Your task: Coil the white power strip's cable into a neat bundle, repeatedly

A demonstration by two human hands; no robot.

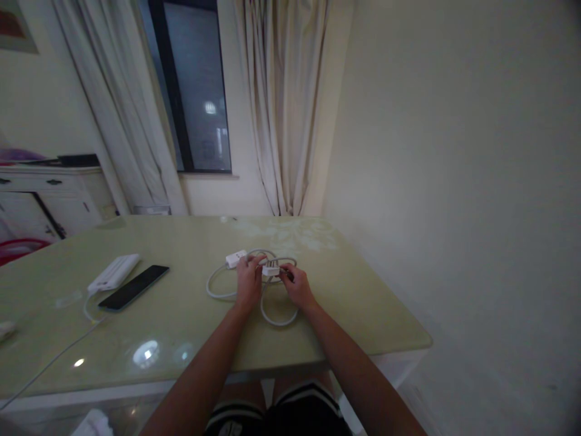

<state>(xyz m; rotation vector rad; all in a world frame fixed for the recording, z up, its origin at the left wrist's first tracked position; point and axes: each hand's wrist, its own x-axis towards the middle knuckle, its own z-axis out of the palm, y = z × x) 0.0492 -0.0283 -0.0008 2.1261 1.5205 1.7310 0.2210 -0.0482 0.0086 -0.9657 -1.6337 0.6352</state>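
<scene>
A white extension cord lies in loose loops on the table in front of me. Its plug [271, 271], with the metal pins pointing away from me, sits between my two hands. My left hand [249, 283] is closed with its fingertips on the looped cord, just left of the plug. The white socket end [235, 259] rests beyond that hand's knuckles. Right of the plug, my right hand [297, 286] pinches the cord; its fingertips are partly hidden. One grey-white loop of the cord [278, 324] hangs toward me between my wrists.
To the left, a black phone [134, 289] lies beside a white power bank [114, 272] with a thin white cable [59, 354]. The glossy green tabletop [363, 309] ends at a front edge near my lap, and a wall [454, 181] rises on the right.
</scene>
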